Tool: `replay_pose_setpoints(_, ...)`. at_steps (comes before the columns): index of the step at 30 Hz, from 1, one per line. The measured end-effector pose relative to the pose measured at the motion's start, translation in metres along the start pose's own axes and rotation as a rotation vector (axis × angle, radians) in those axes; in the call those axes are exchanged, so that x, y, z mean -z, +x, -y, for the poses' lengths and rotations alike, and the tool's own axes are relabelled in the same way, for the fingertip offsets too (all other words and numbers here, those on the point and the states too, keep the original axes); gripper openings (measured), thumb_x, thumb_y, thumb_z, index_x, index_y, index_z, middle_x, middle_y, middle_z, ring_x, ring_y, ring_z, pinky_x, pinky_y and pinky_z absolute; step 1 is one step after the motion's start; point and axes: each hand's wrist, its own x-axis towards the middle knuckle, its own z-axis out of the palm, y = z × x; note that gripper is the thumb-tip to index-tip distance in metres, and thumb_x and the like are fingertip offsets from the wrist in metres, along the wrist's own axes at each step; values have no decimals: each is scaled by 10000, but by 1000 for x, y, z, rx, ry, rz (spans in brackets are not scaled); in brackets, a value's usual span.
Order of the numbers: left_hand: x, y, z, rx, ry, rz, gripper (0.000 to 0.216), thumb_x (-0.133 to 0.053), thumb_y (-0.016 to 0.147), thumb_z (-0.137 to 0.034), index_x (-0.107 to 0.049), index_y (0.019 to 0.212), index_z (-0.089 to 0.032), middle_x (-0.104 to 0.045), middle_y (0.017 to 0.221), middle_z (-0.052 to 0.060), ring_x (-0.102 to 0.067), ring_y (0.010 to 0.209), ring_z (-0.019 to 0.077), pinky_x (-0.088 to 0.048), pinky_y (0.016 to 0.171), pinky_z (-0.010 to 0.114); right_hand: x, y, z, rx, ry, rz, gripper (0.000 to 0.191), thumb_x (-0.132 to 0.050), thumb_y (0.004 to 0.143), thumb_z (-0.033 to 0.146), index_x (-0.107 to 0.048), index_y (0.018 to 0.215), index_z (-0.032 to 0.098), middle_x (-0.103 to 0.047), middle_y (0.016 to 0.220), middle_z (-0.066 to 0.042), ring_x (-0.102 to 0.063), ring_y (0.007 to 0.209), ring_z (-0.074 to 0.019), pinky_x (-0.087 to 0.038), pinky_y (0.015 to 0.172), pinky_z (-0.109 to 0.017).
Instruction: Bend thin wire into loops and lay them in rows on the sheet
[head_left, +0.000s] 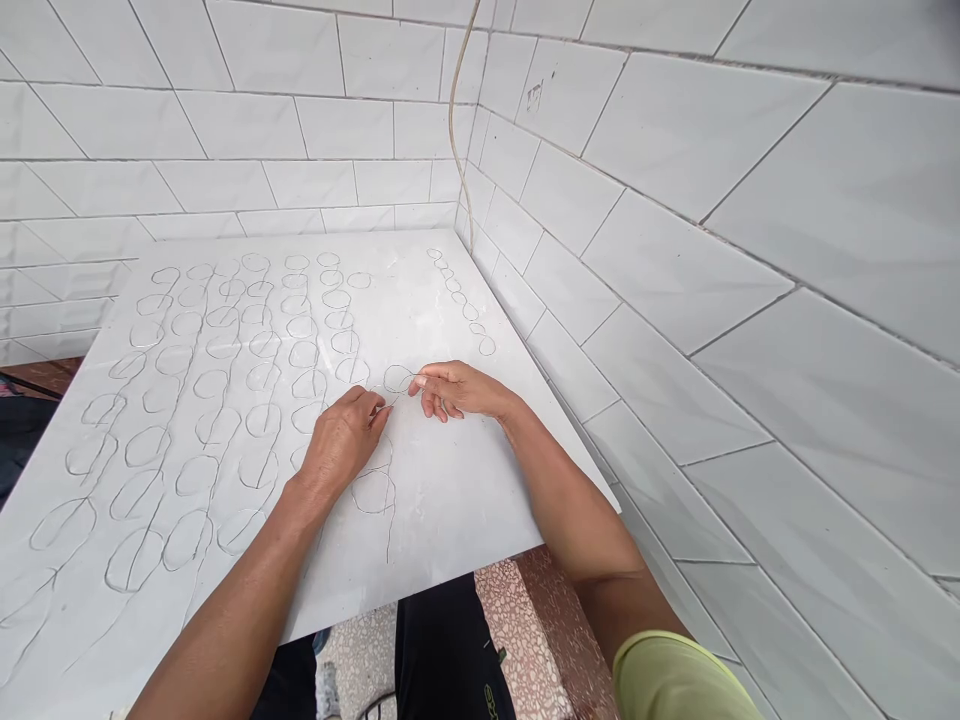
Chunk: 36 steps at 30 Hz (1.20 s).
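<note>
A thin dark wire loop [397, 379] stands between my two hands over the white board. My right hand [452, 388] pinches the twisted end of this loop between thumb and forefinger, the other fingers loosely curled. On the loop's near left side, my left hand [346, 430] closes thumb and fingertips on the wire's other part. Below my left hand lies another wire ring [373, 492] with a loose tail running toward the board's near edge. Rows of similar wire rings [212, 397] joined by straight wires cover the board's left half, partly hidden by my left forearm.
The white board [465, 480] meets tiled walls [660, 220] at its back and right. A short chain of small wire rings [459, 298] lies near its right edge. One cable [453, 110] hangs in the corner. My legs [450, 650] are under the near edge.
</note>
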Motion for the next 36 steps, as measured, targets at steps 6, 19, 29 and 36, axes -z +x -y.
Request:
replay_pose_setpoints(6,-2,0,-1,-23,34,-77,314,-473,1010,-328,-646,790,-186,-548,716,26,-446,561,131,-339,531,283,-10,7,-3,0,9,-77,426,-476,1025,512,-646,885,148,-660,636,-29,-542,468,-94,-391,408,-202)
replay_pose_setpoints(19,-9,-4,-9,39,70,-186,299,-506,1014,-363,-648,816,-188,-594,732,41,-505,576,144,-326,502,283,-11,9,-3,-31,30,-124,404,-497,1010,480,-661,850,148,-649,605,-26,-518,442,-89,-355,394,-199)
replay_pose_setpoints(29,18,-1,-19,231,-374,-165,392,-616,948,-488,-557,1250,-244,-737,1046,54,-666,646,150,-514,557,291,-2,11,-6,66,297,-184,419,-581,965,544,-680,976,137,-616,650,-7,-465,446,-79,-333,385,-203)
replay_pose_setpoints(36,14,6,-15,389,-697,-248,441,-520,990,-542,-621,1233,-188,-754,1071,103,-720,713,177,-566,588,298,-20,17,-3,77,383,-96,471,-587,938,596,-674,994,136,-632,680,-20,-504,487,-97,-375,414,-217)
